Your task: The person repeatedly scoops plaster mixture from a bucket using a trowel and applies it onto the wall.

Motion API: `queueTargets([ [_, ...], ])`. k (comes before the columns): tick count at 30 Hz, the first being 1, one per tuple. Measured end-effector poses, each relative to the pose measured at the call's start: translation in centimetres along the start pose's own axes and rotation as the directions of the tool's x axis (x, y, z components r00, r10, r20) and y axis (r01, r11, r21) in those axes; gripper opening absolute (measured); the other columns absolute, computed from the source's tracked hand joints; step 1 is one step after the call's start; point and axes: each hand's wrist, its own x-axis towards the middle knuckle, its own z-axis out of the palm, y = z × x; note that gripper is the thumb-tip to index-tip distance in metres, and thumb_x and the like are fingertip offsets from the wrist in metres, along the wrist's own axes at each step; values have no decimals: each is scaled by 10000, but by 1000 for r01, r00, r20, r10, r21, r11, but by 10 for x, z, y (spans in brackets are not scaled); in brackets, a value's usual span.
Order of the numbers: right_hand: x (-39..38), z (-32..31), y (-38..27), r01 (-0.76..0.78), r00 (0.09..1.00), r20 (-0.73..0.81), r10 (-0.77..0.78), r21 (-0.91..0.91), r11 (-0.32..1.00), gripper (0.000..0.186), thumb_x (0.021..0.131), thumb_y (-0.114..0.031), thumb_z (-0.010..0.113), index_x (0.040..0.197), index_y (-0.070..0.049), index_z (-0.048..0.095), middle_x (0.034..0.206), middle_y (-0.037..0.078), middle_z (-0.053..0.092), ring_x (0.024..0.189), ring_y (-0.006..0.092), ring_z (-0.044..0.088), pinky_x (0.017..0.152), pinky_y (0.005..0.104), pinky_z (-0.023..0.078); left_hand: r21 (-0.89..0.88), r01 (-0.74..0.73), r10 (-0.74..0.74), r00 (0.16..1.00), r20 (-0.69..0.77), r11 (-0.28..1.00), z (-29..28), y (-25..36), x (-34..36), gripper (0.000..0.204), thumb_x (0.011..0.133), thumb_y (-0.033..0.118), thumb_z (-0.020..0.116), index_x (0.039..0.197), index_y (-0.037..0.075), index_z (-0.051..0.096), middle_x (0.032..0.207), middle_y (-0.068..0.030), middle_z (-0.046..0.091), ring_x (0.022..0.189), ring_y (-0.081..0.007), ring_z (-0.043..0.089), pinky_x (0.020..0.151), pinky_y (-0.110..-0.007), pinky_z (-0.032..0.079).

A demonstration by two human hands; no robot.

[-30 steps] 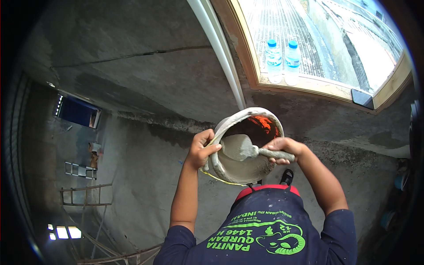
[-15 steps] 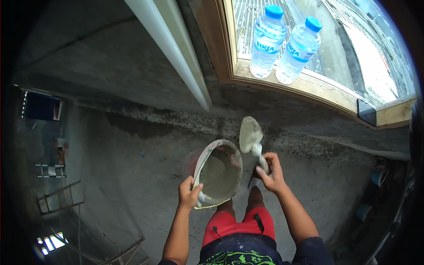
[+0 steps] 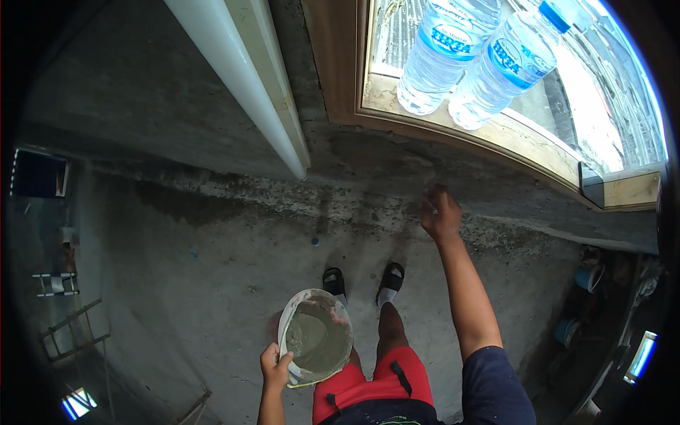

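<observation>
My left hand (image 3: 275,365) is closed on the rim of a white bucket (image 3: 285,327), held in front of my left leg. Grey wet mortar (image 3: 315,336) fills part of it, smeared up the inner wall. Up against the rough grey wall (image 3: 375,159), below the window, my right hand (image 3: 442,214) is stretched out with its fingers curled. It held a mortar-coated trowel half a second ago; now the blade and handle barely show, blurred and dark against the wall.
Two water bottles (image 3: 443,60) stand on the wooden window sill (image 3: 397,99), with a dark phone-like slab (image 3: 591,185) farther right. A white pipe (image 3: 241,88) runs down the wall. Buckets (image 3: 586,278) sit at right; a metal frame (image 3: 74,329) is at left.
My right hand has gone forward and up to the wall with the trowel. My left hand has brought the bucket lower and closer to my body. The view has shifted.
</observation>
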Motion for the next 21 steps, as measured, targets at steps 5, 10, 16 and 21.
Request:
queueTargets([
  [5,-67,-39,28,-177,978,114,177,-12,984,308,880,-52,725,1161,-43,600,1047,195,693,891,385,719,727,416,576,-58,4,-6,1000,-26,998,-10,-10,-3,258,849,-43,661,785,89,448,735,28,489,672,-65,453,612,-266,362],
  [10,-34,-42,-18,-58,998,34,54,153,986,401,841,-46,746,1211,-61,592,978,170,681,807,373,709,632,396,565,-45,-12,9,998,-58,999,-6,-4,5,247,865,-24,673,771,68,463,709,29,486,658,-61,440,590,-274,355],
  [16,19,4,-45,66,996,66,-67,27,997,357,800,4,735,1134,-65,632,980,137,684,800,348,705,637,424,565,26,-86,87,995,-40,996,3,-2,14,262,869,-17,675,746,61,458,697,37,474,662,-55,418,586,-274,353],
  [21,-11,-8,11,105,968,246,-50,-217,970,361,768,-55,760,1111,-107,659,975,112,686,791,343,705,625,426,572,-35,-127,126,992,-29,991,5,-2,18,265,870,-18,666,751,64,444,693,35,476,653,-57,422,579,-273,355],
])
